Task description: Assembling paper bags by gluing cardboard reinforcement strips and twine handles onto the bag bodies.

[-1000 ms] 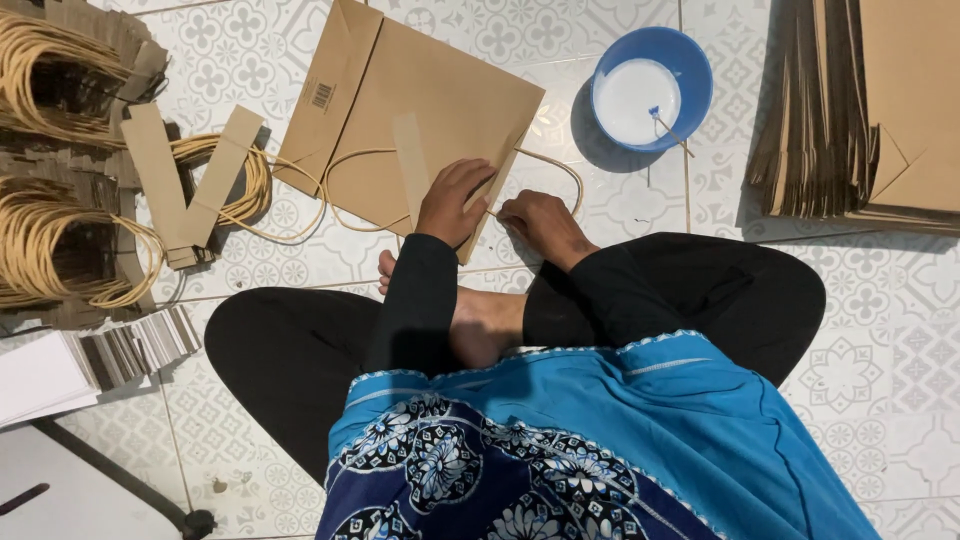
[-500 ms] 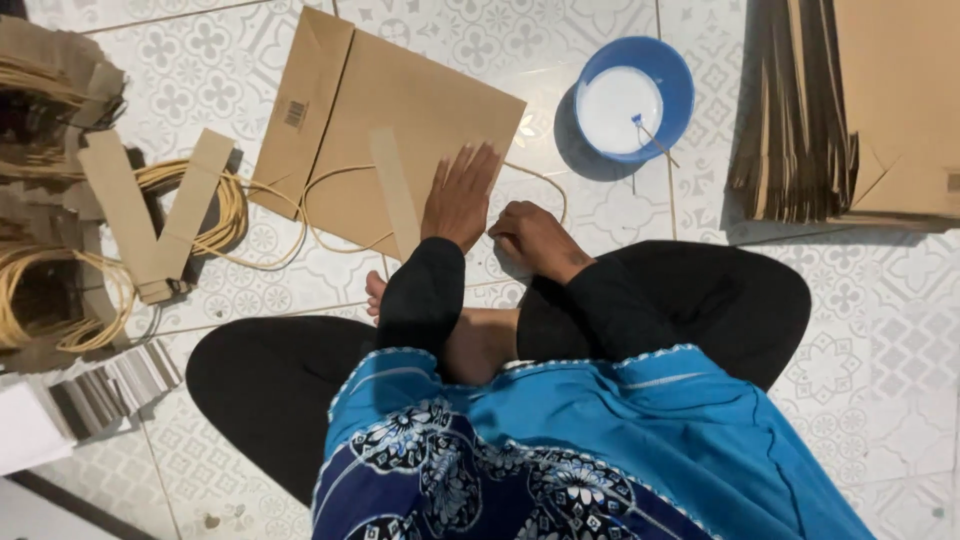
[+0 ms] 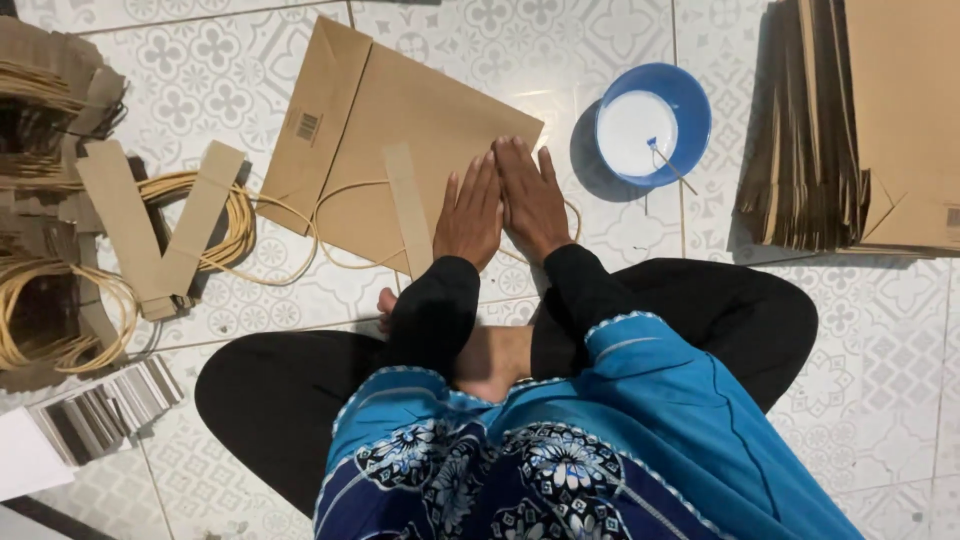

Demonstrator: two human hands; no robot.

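A brown paper bag [image 3: 400, 150] lies flat on a patterned tile floor [image 3: 620, 30], just ahead of a seated person's crossed legs. Both hands press on the bag's near right part, side by side: left hand [image 3: 470, 215] and right hand [image 3: 530, 200], fingers straight and together, gripping nothing. A card strip [image 3: 408, 210] and cord loop [image 3: 340, 225] lie on the bag just left of the hands. Right of the bag sits a blue bowl [image 3: 690, 110] holding white paste with a small stick. Further right, a bag stack [image 3: 860, 130]. Left of the bag, card strips and cord bundles [image 3: 60, 300].
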